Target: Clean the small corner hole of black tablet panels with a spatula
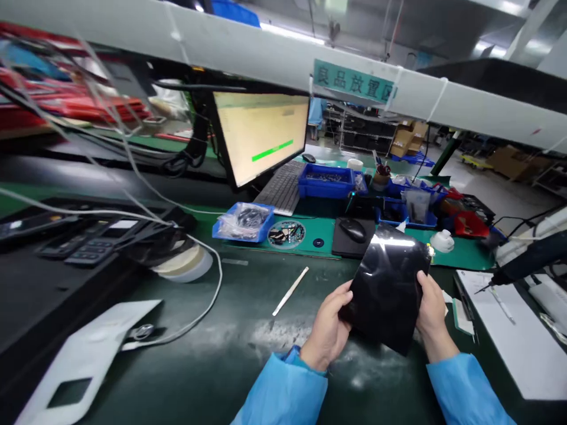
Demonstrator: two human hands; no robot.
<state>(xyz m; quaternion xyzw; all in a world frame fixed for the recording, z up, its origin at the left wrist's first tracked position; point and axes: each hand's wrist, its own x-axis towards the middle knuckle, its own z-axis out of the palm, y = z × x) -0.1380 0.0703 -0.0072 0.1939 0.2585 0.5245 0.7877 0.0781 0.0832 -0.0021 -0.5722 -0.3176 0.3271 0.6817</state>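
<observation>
A glossy black flat panel, with light glaring off its upper edge, is held tilted above the dark green bench. My left hand grips its left edge, thumb on the face and the other fingers behind it. On the opposite edge, my right hand closes in the same way. What lies behind the panel is hidden. To the left of my left hand, a thin pale strip rests on the bench. A black computer mouse sits on its pad just beyond the panel.
A monitor and keyboard stand at the back. Blue bins hold small parts. White cables cross the left side near a white cut-out plate. At right, an electric screwdriver hangs over white paper. A shelf beam spans above.
</observation>
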